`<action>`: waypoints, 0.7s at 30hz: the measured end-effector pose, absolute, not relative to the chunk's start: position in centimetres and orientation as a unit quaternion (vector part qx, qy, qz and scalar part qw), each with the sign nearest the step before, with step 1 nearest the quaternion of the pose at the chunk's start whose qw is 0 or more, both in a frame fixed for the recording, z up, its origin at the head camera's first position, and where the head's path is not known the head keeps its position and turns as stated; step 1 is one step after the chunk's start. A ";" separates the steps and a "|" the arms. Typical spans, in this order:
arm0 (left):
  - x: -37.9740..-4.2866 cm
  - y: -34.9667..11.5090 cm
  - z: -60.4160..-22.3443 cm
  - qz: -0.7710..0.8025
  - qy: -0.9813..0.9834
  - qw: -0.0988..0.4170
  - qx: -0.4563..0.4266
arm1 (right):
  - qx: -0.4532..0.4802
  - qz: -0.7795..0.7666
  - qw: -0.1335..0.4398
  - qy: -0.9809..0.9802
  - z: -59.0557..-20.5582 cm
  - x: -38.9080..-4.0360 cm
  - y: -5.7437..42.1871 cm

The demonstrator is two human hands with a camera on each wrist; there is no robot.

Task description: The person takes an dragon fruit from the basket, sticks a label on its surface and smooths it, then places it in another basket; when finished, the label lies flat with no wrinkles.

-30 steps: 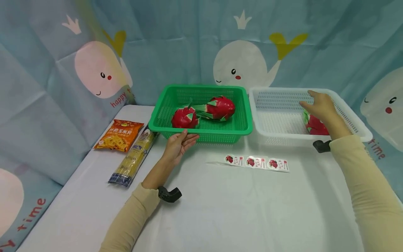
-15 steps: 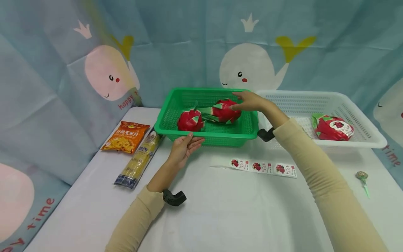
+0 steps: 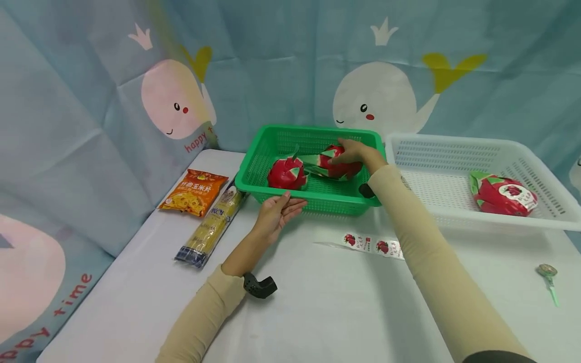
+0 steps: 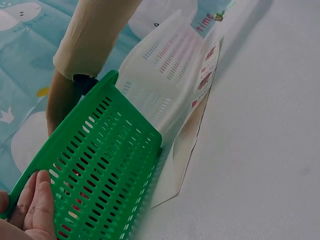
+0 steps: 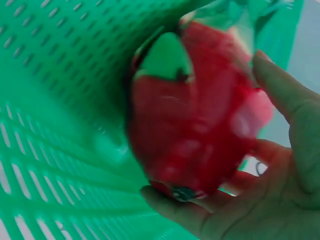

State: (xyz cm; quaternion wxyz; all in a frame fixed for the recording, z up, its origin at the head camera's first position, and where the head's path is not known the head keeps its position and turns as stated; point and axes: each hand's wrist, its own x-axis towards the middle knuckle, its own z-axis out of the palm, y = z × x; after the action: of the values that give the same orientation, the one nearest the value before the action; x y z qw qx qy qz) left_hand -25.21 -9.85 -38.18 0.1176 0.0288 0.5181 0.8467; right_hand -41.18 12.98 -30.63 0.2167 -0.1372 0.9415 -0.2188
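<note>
My left hand point(image 3: 274, 217) grips the front rim of a green plastic basket point(image 3: 336, 205), thumb over the rim and fingers against the perforated outer wall point(image 4: 100, 160). Inside that basket lie two red dragon fruits with green leaf tips. Around the right-hand dragon fruit point(image 3: 333, 170) curl the thumb and fingers of my right hand point(image 3: 356, 151). The right wrist view shows this red dragon fruit point(image 5: 200, 120) close up, slightly blurred, with the palm beside it. The other dragon fruit point(image 3: 287, 174) rests to its left, untouched by either hand.
A white basket point(image 3: 440, 191) at right holds a dragon fruit point(image 3: 504, 195) bearing a round sticker. In front lies a strip of dragon fruit stickers point(image 3: 363, 243), partly behind the right sleeve. A snack bag point(image 3: 195, 191) and noodle pack point(image 3: 213, 227) lie left, a lollipop-like item point(image 3: 547, 275) right.
My right hand has moved left from over the white basket into the green one and now holds the right-hand dragon fruit. My left hand has stayed on the rim; the view has shifted.
</note>
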 end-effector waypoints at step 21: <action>-25.1 -9.6 -37.9 0.853 0.507 0.119 0.031 | -0.142 -0.220 0.048 0.964 -27.0 -39.3 15.7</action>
State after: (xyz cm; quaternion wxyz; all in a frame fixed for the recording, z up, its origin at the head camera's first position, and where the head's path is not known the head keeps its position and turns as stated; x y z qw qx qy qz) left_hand -25.07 -9.64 -37.91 0.1192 0.0308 0.5075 0.8528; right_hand -39.34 15.67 -27.02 0.0479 -0.1417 0.9639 -0.2200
